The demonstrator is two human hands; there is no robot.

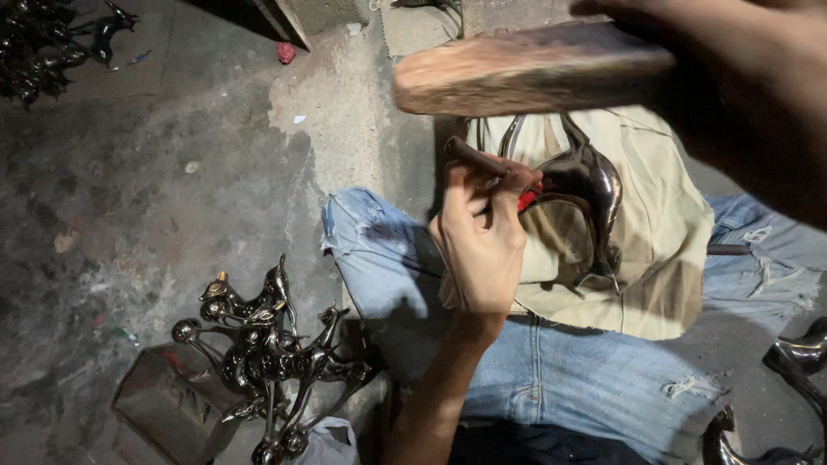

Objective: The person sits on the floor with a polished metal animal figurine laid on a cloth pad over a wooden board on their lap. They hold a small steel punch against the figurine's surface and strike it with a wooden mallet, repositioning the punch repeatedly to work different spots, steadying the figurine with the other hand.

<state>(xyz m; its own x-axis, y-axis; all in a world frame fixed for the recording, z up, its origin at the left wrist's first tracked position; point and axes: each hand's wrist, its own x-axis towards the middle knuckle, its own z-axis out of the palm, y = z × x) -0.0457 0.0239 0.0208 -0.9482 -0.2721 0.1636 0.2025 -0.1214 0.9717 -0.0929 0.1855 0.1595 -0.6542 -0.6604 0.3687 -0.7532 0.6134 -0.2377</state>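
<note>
My left hand (479, 232) is closed around a short dark rod-like tool (472, 156) with a bit of red at the palm, its tip against a shiny dark metal animal figurine (587, 185). The figurine lies on a beige cloth (663, 250) spread over my lap in torn blue jeans (568, 379). My right hand (732, 95), blurred at the top right, grips a thick brown wooden block or mallet (525, 73) raised above the figurine.
A heap of similar shiny metal figurines (263, 353) lies on the stained concrete floor at lower left, beside a dark flat tray (168, 400). More figurines lie at top left (39, 43) and at the right edge (797, 362).
</note>
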